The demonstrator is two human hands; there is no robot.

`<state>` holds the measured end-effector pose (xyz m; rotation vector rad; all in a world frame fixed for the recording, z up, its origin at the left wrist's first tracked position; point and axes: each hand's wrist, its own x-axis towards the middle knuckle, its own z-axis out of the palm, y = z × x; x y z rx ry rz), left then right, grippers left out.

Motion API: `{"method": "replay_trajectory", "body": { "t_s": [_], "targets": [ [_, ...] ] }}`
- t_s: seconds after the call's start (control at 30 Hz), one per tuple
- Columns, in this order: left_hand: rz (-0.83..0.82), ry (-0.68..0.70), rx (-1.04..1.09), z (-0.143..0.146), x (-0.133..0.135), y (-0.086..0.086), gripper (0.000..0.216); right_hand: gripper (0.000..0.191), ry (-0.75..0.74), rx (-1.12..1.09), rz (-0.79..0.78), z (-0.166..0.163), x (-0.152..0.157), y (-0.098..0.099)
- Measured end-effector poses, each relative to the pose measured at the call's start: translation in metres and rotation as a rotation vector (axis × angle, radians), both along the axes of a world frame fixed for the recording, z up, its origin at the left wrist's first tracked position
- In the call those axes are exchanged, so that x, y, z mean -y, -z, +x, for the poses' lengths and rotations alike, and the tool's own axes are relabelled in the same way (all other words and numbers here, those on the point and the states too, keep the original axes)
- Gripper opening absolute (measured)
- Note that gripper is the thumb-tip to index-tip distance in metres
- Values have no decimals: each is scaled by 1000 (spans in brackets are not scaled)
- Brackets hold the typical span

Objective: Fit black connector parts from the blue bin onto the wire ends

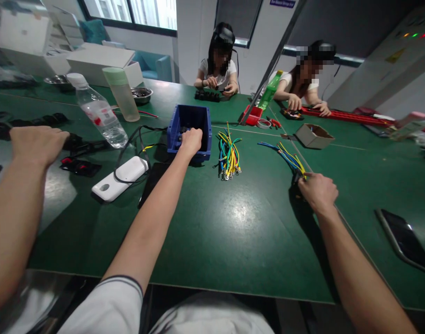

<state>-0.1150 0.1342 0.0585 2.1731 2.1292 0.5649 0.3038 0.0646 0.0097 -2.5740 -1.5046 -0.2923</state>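
My left hand (192,141) reaches down into a blue plastic bin (206,148), its fingers curled among small black parts (182,134). What those fingers hold, if anything, is hidden. On the right, my right hand (318,191) pinches the near end of a bundle of blue and yellow wires (289,158), where a small dark piece (296,178) shows beside the fingertips. Between my hands lies a loose pile of yellow, green and blue wires (229,155) with metal ring terminals at their near ends.
A neighbour's fist (40,141) rests at left near black parts (80,167). Left of the bin are a white power bank (120,178) with a cable, a water bottle (101,113) and a tumbler (123,97). A cardboard box (313,137) and phone (405,239) lie right. Two people work opposite.
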Motion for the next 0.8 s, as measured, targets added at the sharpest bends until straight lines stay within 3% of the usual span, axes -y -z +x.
{"method": "replay_trajectory", "body": {
  "t_s": [0.1, 0.3, 0.43, 0.6, 0.8],
  "targets": [
    [7, -1, -3, 40, -30, 18, 38, 40, -6, 7, -1, 0, -1, 0],
    [27, 23, -32, 24, -44, 26, 30, 43, 25, 4, 5, -6, 1, -5],
    [0, 66, -113, 23, -53, 31, 37, 44, 19, 33, 145, -16, 6, -11],
    [62, 32, -141, 23, -57, 35, 43, 37, -158, 41, 326, -37, 6, -6],
    [181, 18, -122, 24, -51, 33, 42, 35, -365, 32, 226, -58, -2, 17]
  ]
}}
